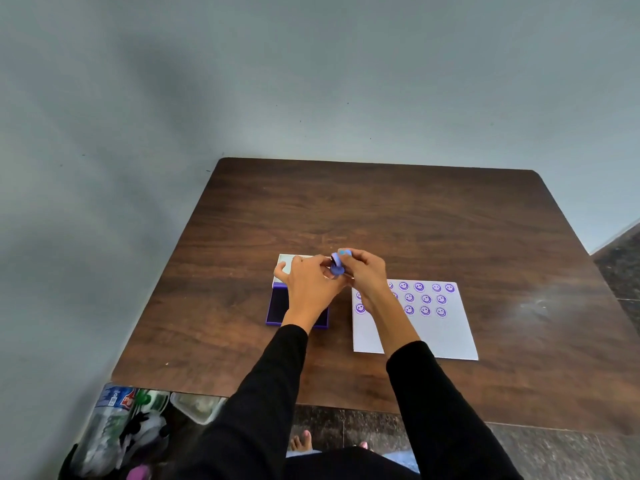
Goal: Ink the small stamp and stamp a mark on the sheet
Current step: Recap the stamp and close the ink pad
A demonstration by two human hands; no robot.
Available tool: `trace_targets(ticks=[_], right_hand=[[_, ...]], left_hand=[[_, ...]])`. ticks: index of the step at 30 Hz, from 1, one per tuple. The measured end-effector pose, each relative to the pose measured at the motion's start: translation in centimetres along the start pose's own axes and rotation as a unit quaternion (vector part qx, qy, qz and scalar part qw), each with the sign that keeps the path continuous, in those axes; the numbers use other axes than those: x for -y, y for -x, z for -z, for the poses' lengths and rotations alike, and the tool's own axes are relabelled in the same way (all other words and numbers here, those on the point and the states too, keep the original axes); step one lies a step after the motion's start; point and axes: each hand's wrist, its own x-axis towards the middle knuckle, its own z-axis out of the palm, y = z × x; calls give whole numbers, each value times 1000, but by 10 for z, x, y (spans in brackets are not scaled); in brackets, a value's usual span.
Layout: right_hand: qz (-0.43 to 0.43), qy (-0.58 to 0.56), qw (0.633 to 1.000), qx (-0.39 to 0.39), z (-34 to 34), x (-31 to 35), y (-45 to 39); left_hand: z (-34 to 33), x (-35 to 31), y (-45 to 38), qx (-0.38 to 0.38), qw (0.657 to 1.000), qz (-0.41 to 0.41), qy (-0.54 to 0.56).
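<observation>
A small purple-blue stamp is held above the table between both hands. My right hand grips its upper part from the right. My left hand pinches its lower part from the left, and its wrist covers much of the open purple ink pad. The pad's white lid stands open behind it. A white sheet lies to the right and carries several purple smiley marks in rows; my right forearm hides part of them.
The dark wooden table stands against a grey wall. Plastic bottles and bags lie on the floor at the table's near left corner. My bare feet show below the table's edge.
</observation>
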Motion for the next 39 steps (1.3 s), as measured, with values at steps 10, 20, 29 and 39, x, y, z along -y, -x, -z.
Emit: trace_targets(ticks=[10,20,29,39], right_hand=[[-26,1,999,45,-2,-3,-3],[-32,-35,997,53,7,4,-6],[-81,-84,990,84,11,2,-7],[25,228,972,45,9,-9,-17]], left_hand=[[3,10,4,-41,992,60,100],[9,4,5,15,968,45,246],[15,7,-1,43,973,35,224],[12,23,-6,108,977,76,169]])
